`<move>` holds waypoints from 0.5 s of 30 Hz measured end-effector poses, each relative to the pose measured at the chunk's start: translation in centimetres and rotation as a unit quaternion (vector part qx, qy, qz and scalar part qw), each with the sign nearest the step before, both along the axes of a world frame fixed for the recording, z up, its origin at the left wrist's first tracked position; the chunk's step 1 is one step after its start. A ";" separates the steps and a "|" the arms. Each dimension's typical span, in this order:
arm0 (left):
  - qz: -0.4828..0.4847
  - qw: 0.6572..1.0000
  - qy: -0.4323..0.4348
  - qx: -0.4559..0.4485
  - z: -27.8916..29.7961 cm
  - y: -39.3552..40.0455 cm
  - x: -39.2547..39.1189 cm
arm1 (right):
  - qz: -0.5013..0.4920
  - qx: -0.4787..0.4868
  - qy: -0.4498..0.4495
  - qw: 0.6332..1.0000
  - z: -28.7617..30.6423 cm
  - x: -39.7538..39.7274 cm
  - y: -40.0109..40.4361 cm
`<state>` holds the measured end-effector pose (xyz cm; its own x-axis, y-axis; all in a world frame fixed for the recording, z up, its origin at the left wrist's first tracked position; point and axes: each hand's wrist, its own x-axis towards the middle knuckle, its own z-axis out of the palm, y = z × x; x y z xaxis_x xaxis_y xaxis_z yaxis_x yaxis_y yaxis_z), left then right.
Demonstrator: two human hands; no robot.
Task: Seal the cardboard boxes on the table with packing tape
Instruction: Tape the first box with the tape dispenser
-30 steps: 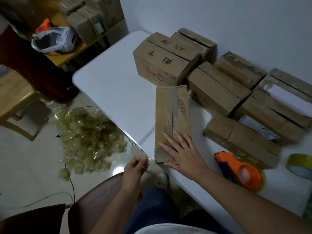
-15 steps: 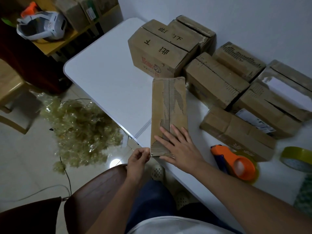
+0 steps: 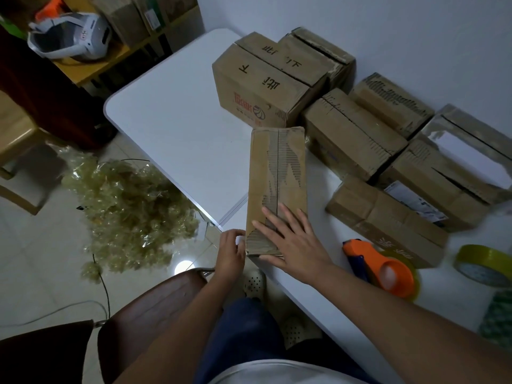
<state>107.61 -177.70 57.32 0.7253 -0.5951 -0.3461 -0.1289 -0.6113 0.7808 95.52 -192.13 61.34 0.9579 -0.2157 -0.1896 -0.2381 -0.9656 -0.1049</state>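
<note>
Since the earlier frame the left hand (image 3: pixel 231 249) has closed in on the near end of the long narrow brown cardboard box (image 3: pixel 277 189) on the white table (image 3: pixel 177 128), fingers curled at its corner, though whether they pinch anything I cannot tell; the right hand (image 3: pixel 293 239) presses flat, fingers spread, on top. Light, stiff, scuffed card: best steadied from above

Narrow box (image 3: pixel 277 187) under the right hand: brown cardboard, matt, outer paper torn off in patches with the ribbed corrugation exposed. Other boxes (image 3: pixel 352 134): same dull cardboard, edges worn and frayed; one bears a white paper label (image 3: pixel 415 202). Table (image 3: pixel 177 128): smooth white top, faint sheen. Tape dispenser (image 3: pixel 388 268): orange plastic, smooth and glossy. Tape roll (image 3: pixel 483 264): yellowish glossy film. Pile on the floor (image 3: pixel 130 212): crumpled clear film, shiny. Floor (image 3: pixel 41 261): pale glossy tiles with a light reflection. Chair seat (image 3: pixel 149 309): dark brown, smooth, slight sheen.
</note>
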 end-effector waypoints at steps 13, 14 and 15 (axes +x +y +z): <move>-0.039 0.989 0.140 0.027 4.5 0.8 -1.5 | -0.003 0.002 -0.012 1.000 -0.1 0.0 0.1; -0.074 0.987 0.137 0.040 4.7 1.1 -1.4 | -0.002 0.000 -0.010 1.000 -0.1 0.0 0.1; -0.098 0.983 0.151 0.034 4.8 1.4 -0.9 | -0.001 -0.002 -0.007 1.000 -0.1 0.0 0.1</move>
